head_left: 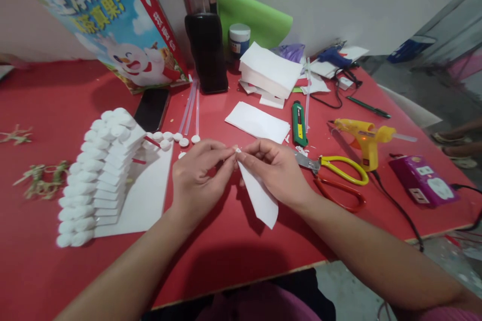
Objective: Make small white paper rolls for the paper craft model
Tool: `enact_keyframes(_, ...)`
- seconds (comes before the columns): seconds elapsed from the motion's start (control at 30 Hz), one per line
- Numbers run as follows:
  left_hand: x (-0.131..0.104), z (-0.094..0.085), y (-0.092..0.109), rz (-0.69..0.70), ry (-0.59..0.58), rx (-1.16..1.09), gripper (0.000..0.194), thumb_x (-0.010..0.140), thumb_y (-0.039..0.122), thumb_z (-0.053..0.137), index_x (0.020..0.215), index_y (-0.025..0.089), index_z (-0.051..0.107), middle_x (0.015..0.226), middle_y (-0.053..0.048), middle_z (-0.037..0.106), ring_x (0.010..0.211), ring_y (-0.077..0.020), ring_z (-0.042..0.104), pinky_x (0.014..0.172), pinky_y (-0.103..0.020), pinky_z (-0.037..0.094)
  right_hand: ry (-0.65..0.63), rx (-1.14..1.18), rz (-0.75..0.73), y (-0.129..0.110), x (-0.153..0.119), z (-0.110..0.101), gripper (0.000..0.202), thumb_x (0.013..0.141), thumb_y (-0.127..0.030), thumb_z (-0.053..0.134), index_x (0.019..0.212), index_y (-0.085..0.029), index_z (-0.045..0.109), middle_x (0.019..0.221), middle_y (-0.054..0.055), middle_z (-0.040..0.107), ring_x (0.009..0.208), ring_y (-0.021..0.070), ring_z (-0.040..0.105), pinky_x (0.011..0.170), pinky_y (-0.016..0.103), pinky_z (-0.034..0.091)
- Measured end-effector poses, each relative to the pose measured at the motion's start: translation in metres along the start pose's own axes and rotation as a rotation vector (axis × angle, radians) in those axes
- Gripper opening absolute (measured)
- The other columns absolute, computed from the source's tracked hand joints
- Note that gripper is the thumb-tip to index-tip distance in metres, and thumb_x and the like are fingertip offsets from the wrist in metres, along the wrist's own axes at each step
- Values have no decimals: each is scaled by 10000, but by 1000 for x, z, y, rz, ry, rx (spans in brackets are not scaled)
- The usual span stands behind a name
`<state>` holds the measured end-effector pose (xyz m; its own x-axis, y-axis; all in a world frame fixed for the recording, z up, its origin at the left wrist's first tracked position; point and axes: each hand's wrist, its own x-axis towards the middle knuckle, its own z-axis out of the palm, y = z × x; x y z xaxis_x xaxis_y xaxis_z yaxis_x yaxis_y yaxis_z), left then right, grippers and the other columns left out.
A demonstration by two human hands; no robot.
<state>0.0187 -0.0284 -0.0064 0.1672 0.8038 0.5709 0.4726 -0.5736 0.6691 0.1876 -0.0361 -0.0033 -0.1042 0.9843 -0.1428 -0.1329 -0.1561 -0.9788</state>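
A strip of white paper (259,193) hangs slanting down between my hands over the red table. My right hand (276,168) pinches it near its upper end. The fingertips of my left hand (203,170) are closed at that same end, on a small white bit that they partly hide. Left of my hands, folded white paper pieces with rounded white ends (85,178) lie in an overlapping row on a white sheet (145,205). Several small white discs (184,142) lie beyond my left hand. A stack of white paper strips (258,121) lies just past my fingers.
Right of my hands are scissors (344,170) with yellow and red handles, a green utility knife (299,123), a yellow glue gun (365,138) and a purple power box (422,180). A phone (152,109), black bottle (205,50) and printed box (124,25) stand or lie behind.
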Motion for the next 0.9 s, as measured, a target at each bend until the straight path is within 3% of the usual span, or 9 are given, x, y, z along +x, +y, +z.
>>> enact_keyframes(0.1, -1, 1, -1, 134, 6, 95, 170, 934, 126, 693, 956, 212, 838, 925, -81, 791, 844, -202, 733, 761, -324, 585, 21, -46, -52, 2, 2, -2, 379, 830, -528, 838, 842, -188, 670, 733, -7, 690, 594, 132, 667, 538, 256, 542)
enact_keyframes(0.17, 0, 0, 0, 133, -7, 73, 170, 931, 124, 694, 958, 201, 843, 955, -90, 802, 871, -209, 742, 802, -329, 593, 11, -91, -85, 2, 2, -5, 361, 861, -519, 814, 840, -191, 665, 748, -1, 695, 619, 140, 674, 563, 266, 543)
enact_keyframes(0.23, 3, -2, 0, 25, -36, -31, 155, 929, 143, 712, 929, 215, 849, 953, -79, 807, 876, -207, 746, 810, -324, 599, -16, -164, -141, 2, 3, -8, 305, 904, -477, 778, 859, -194, 671, 766, 5, 707, 652, 143, 674, 596, 271, 537)
enact_keyframes(0.43, 10, -10, -10, -519, -185, -547, 38, 802, 226, 881, 813, 224, 845, 864, -57, 792, 800, -207, 735, 735, -321, 605, -154, -480, -338, -5, 2, -19, 106, 1002, -267, 648, 933, -203, 697, 836, 8, 740, 756, 139, 679, 715, 280, 514)
enact_keyframes(0.5, 11, -10, -13, -578, -209, -600, 79, 769, 243, 911, 823, 219, 858, 887, -67, 796, 816, -212, 734, 749, -327, 601, -191, -505, -358, -7, 2, -21, 117, 1021, -260, 629, 950, -204, 703, 832, 3, 739, 755, 136, 680, 721, 279, 513)
enact_keyframes(0.6, 11, -11, -12, -559, -198, -575, 74, 756, 255, 921, 791, 221, 864, 866, -63, 791, 814, -204, 723, 769, -322, 587, -189, -498, -376, -7, 3, -22, 106, 1011, -245, 642, 943, -199, 708, 853, 9, 750, 760, 134, 684, 716, 277, 513)
enact_keyframes(0.9, 10, -8, -6, -496, -174, -545, 62, 805, 195, 868, 765, 226, 833, 809, -30, 770, 759, -173, 708, 729, -300, 575, -219, -204, -52, -9, 2, -18, 200, 957, -362, 717, 886, -184, 657, 757, 15, 740, 585, 154, 729, 574, 284, 562)
